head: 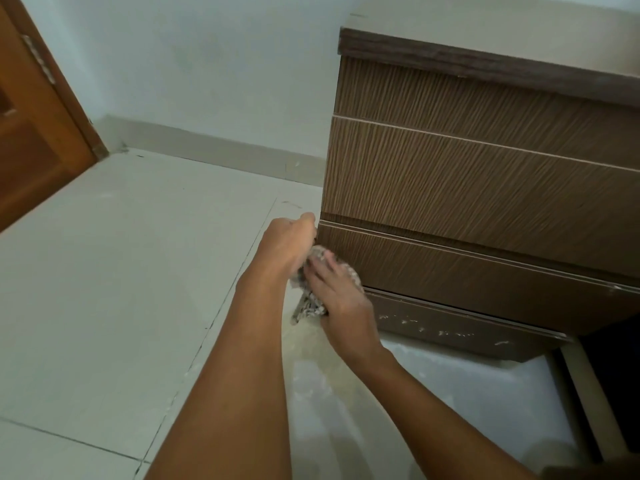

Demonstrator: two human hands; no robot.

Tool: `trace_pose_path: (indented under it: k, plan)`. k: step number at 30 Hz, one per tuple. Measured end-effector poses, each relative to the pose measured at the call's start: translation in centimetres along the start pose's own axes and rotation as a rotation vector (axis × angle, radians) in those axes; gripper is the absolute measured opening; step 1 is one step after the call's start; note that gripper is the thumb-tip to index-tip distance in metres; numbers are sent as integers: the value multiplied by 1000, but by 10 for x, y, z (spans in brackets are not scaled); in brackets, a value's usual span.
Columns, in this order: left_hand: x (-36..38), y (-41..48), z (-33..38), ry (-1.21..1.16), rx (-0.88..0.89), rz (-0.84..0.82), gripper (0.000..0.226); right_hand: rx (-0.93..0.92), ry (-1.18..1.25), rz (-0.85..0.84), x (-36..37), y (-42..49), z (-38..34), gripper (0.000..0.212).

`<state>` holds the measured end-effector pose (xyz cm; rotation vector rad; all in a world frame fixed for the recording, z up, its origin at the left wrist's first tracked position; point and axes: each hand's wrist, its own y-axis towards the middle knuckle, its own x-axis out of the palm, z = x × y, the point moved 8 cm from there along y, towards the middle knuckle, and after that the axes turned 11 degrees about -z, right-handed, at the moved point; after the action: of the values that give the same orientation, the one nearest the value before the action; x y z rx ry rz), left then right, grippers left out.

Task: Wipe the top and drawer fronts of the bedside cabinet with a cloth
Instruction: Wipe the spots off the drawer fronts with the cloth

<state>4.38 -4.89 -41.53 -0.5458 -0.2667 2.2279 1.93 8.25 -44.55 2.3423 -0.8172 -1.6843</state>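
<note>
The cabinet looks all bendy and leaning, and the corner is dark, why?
Head view: the wide-angle lens bends and tilts the cabinet; dim, soft light leaves the lower right corner in shadow; the hands and cloth look slightly soft; no glare.

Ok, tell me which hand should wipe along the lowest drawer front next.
Right hand, probably: it presses the cloth at the lowest drawer front's left end. The left hand only pinches the cloth by the corner.

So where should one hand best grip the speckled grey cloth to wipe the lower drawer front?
Probably the bunched upper part of the speckled grey cloth, from the front, palm flat: that part lies against the brown wooden cabinet, while its tail hangs loose below.
</note>
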Motion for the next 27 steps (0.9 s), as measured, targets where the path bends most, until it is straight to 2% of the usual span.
trace_pose_path:
  k: [3, 6, 9, 12, 16, 19, 25, 27]
  plan:
    - [3, -1, -4, -26, -9, -25, 40, 23, 105, -337, 32, -16, 3, 74]
    - [4, -4, -6, -83, 25, 41, 34, 166, 383, -372, 34, -39, 17, 70]
    - [16, -14, -24, -302, 57, 171, 26, 378, 709, -370, 26, -64, 33, 69]
    - [40, -25, -60, -427, -34, 276, 25, 564, 899, -298, 14, -91, 53, 58]
    - [77, -18, -96, -414, -154, 213, 30, 874, 994, -55, -1, -124, 88, 44]
    - [90, -11, -97, -378, -142, 188, 36, 1069, 1030, 26, -2, -144, 105, 24]
    - [92, 2, -101, -372, -164, 284, 37, 1091, 1014, 123, -13, -165, 120, 5]
    - [90, 2, -104, -392, -168, 358, 35, 1032, 932, 156, -24, -172, 126, 20]
